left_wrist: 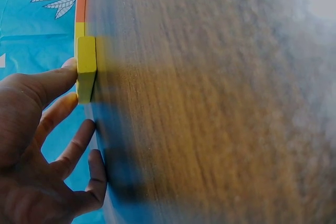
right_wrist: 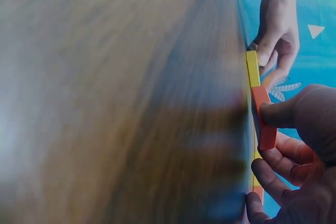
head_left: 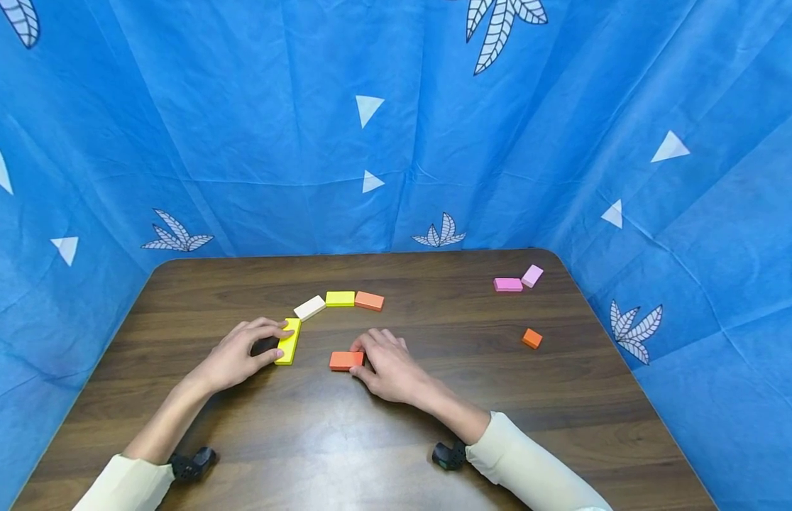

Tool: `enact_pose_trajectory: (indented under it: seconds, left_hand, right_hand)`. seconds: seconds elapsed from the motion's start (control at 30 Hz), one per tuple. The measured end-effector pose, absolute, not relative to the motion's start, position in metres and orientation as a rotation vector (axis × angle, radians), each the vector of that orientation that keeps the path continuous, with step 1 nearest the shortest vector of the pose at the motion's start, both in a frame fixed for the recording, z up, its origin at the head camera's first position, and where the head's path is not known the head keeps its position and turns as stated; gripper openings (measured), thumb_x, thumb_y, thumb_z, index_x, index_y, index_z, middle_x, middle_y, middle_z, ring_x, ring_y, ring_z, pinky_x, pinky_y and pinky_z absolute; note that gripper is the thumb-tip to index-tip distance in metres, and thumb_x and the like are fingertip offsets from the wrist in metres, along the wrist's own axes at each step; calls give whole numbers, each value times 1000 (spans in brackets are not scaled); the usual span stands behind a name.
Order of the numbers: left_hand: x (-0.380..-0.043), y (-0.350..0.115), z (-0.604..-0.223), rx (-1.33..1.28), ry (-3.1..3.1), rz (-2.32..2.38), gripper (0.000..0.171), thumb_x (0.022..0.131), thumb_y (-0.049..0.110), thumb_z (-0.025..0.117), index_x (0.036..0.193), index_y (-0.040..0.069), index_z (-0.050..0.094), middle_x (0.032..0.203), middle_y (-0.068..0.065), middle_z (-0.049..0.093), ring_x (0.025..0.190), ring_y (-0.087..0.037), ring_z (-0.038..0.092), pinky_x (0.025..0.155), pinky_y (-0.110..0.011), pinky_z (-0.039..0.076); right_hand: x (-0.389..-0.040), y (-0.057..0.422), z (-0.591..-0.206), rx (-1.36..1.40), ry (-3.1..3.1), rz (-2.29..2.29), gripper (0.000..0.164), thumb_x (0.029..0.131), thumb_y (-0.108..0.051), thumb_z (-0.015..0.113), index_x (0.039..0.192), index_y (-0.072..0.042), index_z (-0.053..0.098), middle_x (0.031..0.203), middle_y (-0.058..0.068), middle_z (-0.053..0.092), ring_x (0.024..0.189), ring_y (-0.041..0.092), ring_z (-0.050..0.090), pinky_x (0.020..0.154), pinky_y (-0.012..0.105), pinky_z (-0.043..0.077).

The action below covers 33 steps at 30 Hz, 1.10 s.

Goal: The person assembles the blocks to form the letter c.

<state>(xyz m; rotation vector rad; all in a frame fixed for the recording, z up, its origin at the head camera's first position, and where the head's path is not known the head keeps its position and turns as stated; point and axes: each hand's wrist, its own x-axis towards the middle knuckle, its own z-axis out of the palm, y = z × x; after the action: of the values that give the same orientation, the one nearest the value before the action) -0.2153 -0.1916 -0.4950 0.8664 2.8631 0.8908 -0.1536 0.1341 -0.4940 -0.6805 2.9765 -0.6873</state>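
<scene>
My left hand (head_left: 233,355) touches a long yellow block (head_left: 289,344) on the table; thumb and index fingertips rest on its upper side, the other fingers spread loosely. A cream block (head_left: 309,308), a yellow block (head_left: 340,299) and an orange block (head_left: 369,301) continue from its far end in a curve. Nearer me, my right hand (head_left: 389,365) pinches a red-orange block (head_left: 346,360) between thumb and fingers. The right wrist view shows this red-orange block (right_wrist: 264,119) slightly tilted, with the thumb on its near face. Whether the long yellow piece is two blocks I cannot tell.
Two pink blocks, one darker (head_left: 507,284) and one paler (head_left: 532,275), lie at the table's back right. A small orange block (head_left: 532,338) lies nearer on that side. Blue patterned cloth (head_left: 396,142) hangs round the wooden table (head_left: 434,298).
</scene>
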Motion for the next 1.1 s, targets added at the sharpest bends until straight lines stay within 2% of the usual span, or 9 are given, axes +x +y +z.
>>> enact_pose_trajectory:
  seconds: [0.3, 0.67, 0.87, 1.1]
  left_hand:
    - [-216, -191, -494, 839, 2858, 868, 37, 100, 17, 78, 137, 17, 75, 149, -10, 67, 132, -41, 58, 104, -64, 47]
    - [-216, -191, -498, 853, 2861, 879, 39, 99, 18, 80, 137, 18, 75, 148, -11, 68, 131, -42, 59, 105, -65, 47]
    - [-215, -192, -498, 855, 2857, 884, 39, 99, 18, 79, 138, 18, 74, 149, -13, 67, 133, -44, 58, 107, -69, 45]
    - [-215, -193, -496, 834, 2846, 895, 38, 100, 20, 79, 137, 17, 75, 148, -12, 67, 132, -42, 58, 104, -67, 47]
  right_hand:
    - [-152, 123, -494, -727, 2977, -628, 28, 105, -39, 71, 127, -22, 65, 125, -5, 66, 116, 16, 57, 99, 40, 44]
    - [-151, 104, -497, -781, 2992, -594, 29, 102, -38, 75, 125, -21, 66, 120, -7, 66, 113, 15, 56, 94, 37, 43]
    - [-151, 95, -496, -774, 2977, -549, 34, 98, -45, 79, 121, -23, 66, 120, -8, 66, 109, 13, 54, 92, 36, 41]
    - [-155, 86, -497, -809, 2952, -525, 40, 93, -54, 83, 116, -27, 66, 107, -14, 64, 99, 8, 50, 90, 35, 37]
